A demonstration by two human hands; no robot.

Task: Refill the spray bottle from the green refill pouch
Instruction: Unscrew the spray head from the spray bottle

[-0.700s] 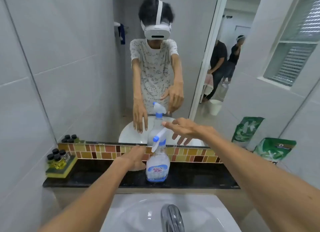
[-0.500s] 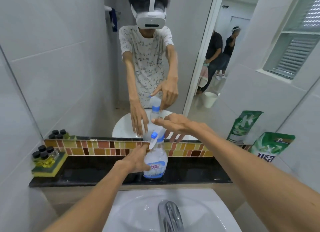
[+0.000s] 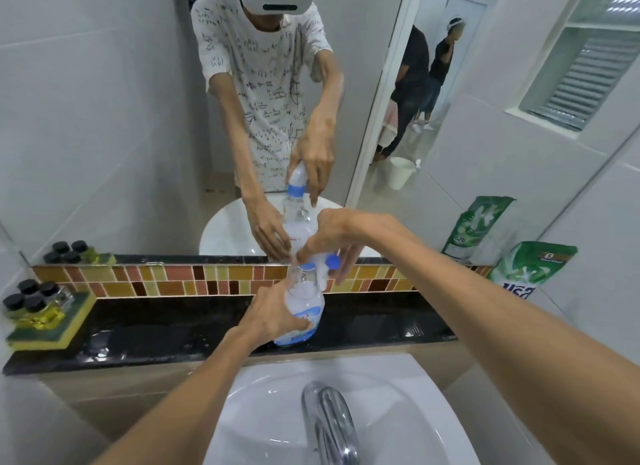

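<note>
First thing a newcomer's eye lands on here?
Both hands on the spray bottle at the middle of the black ledge: the left hand wraps its body, the right hand grips the trigger head. Next, the mirror behind repeats the scene. The green refill pouch stands untouched at the ledge's right end.

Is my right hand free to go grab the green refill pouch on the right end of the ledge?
Probably not yet: the right hand is on the clear spray bottle's white trigger head. Once it lets go, the path along the black ledge to the green refill pouch looks open.
</note>
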